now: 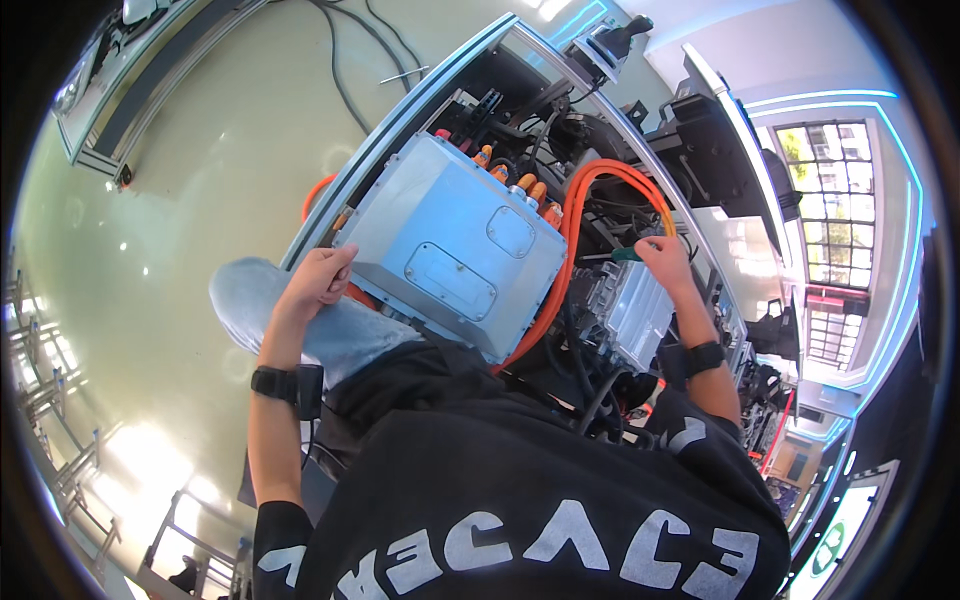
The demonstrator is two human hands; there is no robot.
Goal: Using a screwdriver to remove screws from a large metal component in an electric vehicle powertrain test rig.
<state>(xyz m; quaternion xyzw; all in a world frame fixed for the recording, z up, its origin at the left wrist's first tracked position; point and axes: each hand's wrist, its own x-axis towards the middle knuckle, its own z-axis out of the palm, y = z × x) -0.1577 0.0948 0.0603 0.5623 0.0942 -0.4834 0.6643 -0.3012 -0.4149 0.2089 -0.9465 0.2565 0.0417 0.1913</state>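
A large grey metal box (455, 245) with two small cover plates sits in an open equipment frame (420, 100). My left hand (318, 282) rests on the box's near left corner, fingers curled against its edge. My right hand (665, 262) grips a screwdriver with a green handle (622, 254), its shaft pointing left toward the thick orange cables (580, 215) that loop around the box's right side. Below that hand lies a smaller ribbed silver module (635, 315). Both wrists wear black bands.
Black cables and connectors fill the frame behind the box (530, 110). A pale green floor (200, 180) spreads to the left with loose cables (345, 60) on it. A railed bench (130, 70) stands at the upper left. Windows (830, 180) are at the right.
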